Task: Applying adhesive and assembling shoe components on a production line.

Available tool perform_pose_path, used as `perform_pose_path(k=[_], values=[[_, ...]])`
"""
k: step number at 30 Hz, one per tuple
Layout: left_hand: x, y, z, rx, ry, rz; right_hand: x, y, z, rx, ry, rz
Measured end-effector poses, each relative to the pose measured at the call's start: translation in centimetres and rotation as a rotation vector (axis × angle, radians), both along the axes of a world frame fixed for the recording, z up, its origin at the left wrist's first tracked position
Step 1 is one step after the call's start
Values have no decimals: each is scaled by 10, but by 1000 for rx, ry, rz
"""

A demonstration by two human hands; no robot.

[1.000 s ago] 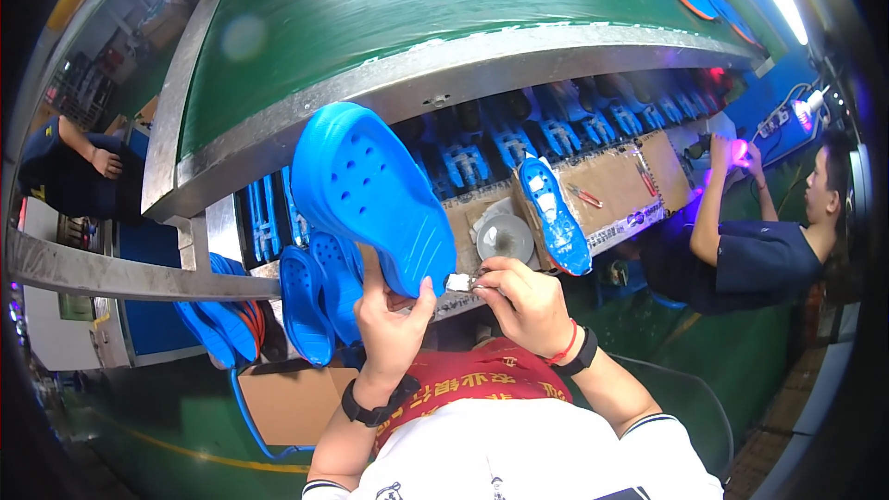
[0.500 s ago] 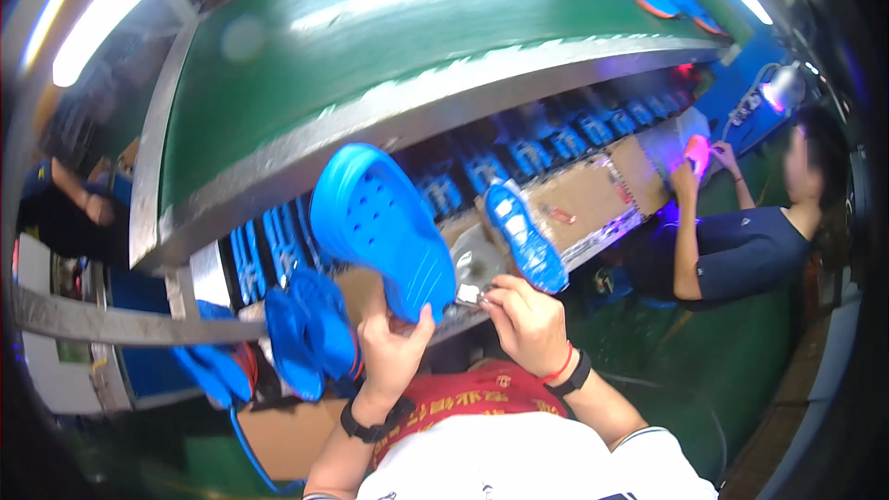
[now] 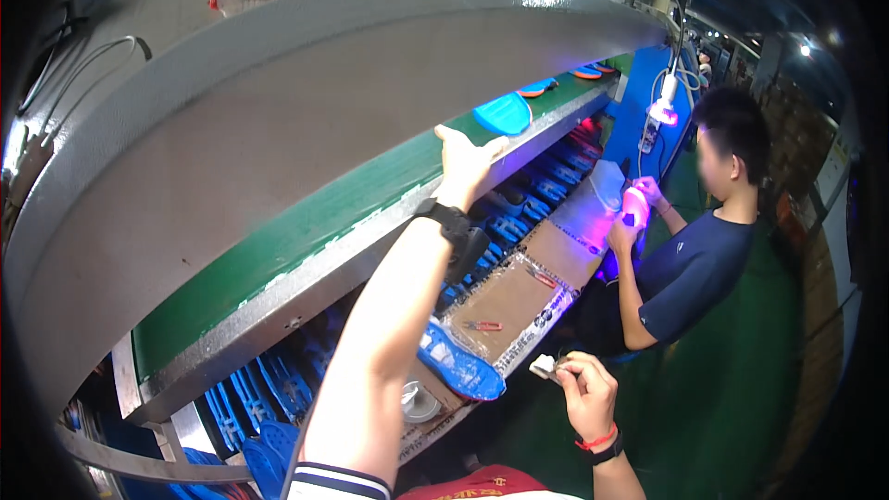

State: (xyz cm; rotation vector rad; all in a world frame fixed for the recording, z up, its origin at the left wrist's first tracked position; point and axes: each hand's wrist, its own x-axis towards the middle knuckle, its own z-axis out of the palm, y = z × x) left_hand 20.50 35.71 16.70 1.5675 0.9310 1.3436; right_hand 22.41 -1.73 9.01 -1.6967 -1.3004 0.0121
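My left hand [image 3: 469, 162] reaches up over the edge of the green conveyor belt, fingers spread and holding nothing. Just past its fingertips a blue clog [image 3: 505, 114] rests on the belt. Low on the right, my right hand [image 3: 590, 398] pinches a small tool with a white, block-like end [image 3: 544, 367]; its exact kind is unclear. A blue shoe-shaped piece [image 3: 458, 366] with a shiny, whitish inside lies on the cardboard-covered bench, between my two arms. Beside it stands a whitish round dish [image 3: 421, 403], partly behind my left forearm.
Two red-handled hand tools [image 3: 482, 325] lie on the cardboard [image 3: 500, 301]. Blue pieces line the rack [image 3: 509, 222] under the belt. On the right, a co-worker [image 3: 694, 268] holds a shoe under a purple lamp [image 3: 664, 113]. A grey panel [image 3: 324, 102] overhangs the belt.
My left hand has moved from the bench up to the belt and let go of the blue clog there. The right hand has shifted rightward with its tool. The view has swung right.
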Motion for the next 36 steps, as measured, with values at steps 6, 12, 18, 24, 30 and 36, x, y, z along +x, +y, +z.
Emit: perform_pose_path(k=[6, 12, 18, 24, 30, 36], values=[[-44, -105, -97, 119, -43, -197, -7, -6, -14, -95, 99, 47], [-253, -245, -211, 183, 491, 452, -38, 3, -36, -191, 123, 188], [-470, -370, -312, -394, 821, 1153, -84, 24, -52, -319, 110, 385], [-555, -440, -351, -1029, 708, 939, -124, 39, -67, -253, 7, 611], [-529, -418, -313, -872, 1192, 738, -140, 42, -78, -279, -20, 663], [-555, -428, -313, -777, 807, 751, -143, 43, -78, -337, -7, 665]])
